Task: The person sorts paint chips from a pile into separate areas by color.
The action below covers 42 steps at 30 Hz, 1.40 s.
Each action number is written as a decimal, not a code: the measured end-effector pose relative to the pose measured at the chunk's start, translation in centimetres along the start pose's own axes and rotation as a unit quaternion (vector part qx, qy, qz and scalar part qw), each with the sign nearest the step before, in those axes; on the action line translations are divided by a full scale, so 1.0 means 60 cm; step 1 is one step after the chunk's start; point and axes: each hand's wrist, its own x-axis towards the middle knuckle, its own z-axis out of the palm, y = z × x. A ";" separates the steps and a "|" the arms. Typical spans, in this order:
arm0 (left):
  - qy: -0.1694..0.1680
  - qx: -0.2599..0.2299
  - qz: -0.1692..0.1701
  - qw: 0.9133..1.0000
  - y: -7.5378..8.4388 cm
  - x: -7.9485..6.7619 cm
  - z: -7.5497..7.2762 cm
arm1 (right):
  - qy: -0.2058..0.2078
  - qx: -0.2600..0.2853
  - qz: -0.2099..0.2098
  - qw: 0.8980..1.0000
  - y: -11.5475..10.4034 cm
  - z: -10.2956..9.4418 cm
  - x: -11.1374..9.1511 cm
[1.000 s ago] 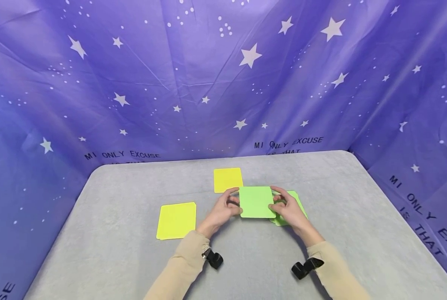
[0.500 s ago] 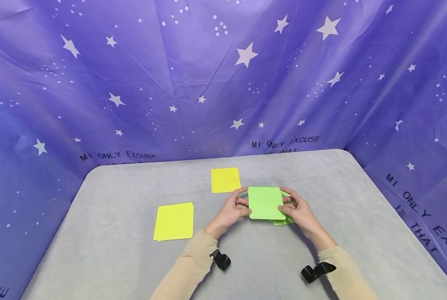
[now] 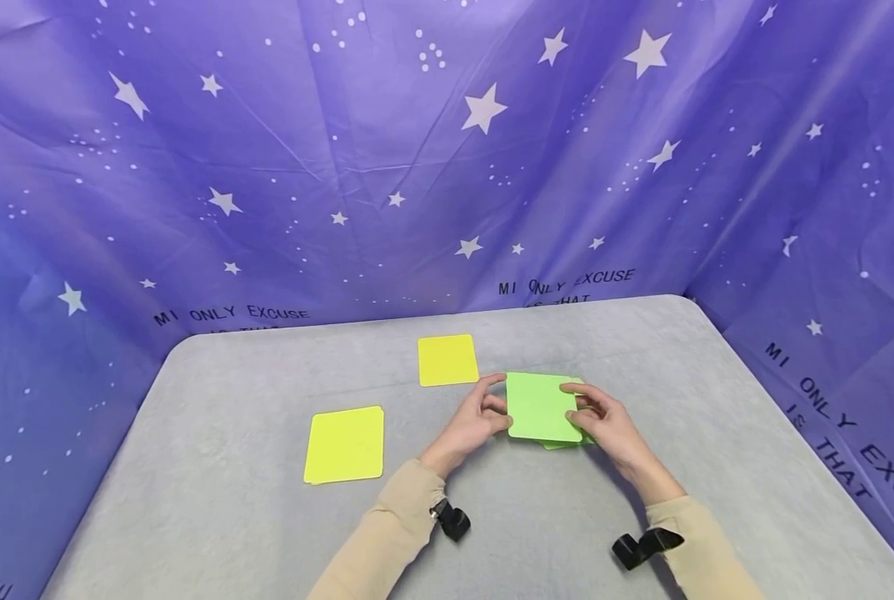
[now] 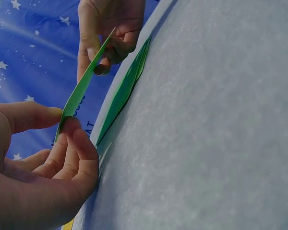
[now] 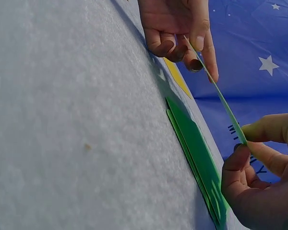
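Between both hands a thin square green card (image 3: 541, 407) is held up above the table. My left hand (image 3: 471, 425) pinches its left edge between thumb and fingers. The right hand (image 3: 610, 427) pinches the opposite edge, its index fingertip lying over the upper right corner. Beneath the card lies a small pile of green cards (image 5: 194, 160), slightly fanned; the held card hides most of it in the head view. Both wrist views show the held card nearly edge-on, with a gap between it and the pile.
A yellow card (image 3: 448, 360) lies farther back, left of the hands. Nearer, on the left, is a small stack of yellow cards (image 3: 345, 444). The grey table (image 3: 214, 517) meets a purple star-printed curtain (image 3: 387, 150) behind it.
Both hands have carried the green card to the right, over the green pile. The right index finger has come onto the card's face. The view has turned slightly to the right.
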 end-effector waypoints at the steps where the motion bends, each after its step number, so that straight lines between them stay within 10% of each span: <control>1: -0.001 0.000 0.000 1.000 0.000 0.000 0.001 | 0.001 0.000 0.001 1.000 0.001 -0.002 0.000; 20: -0.044 -0.005 0.037 0.998 -0.009 0.007 0.024 | -0.002 -0.030 0.002 1.000 0.004 -0.030 -0.004; 32: -0.027 -0.006 -0.008 1.000 -0.002 0.012 0.035 | 0.009 -0.049 -0.032 0.998 0.011 -0.047 0.004; 42: -0.048 0.152 0.014 0.987 0.006 0.016 0.040 | -0.010 -0.081 -0.027 0.996 0.013 -0.043 0.009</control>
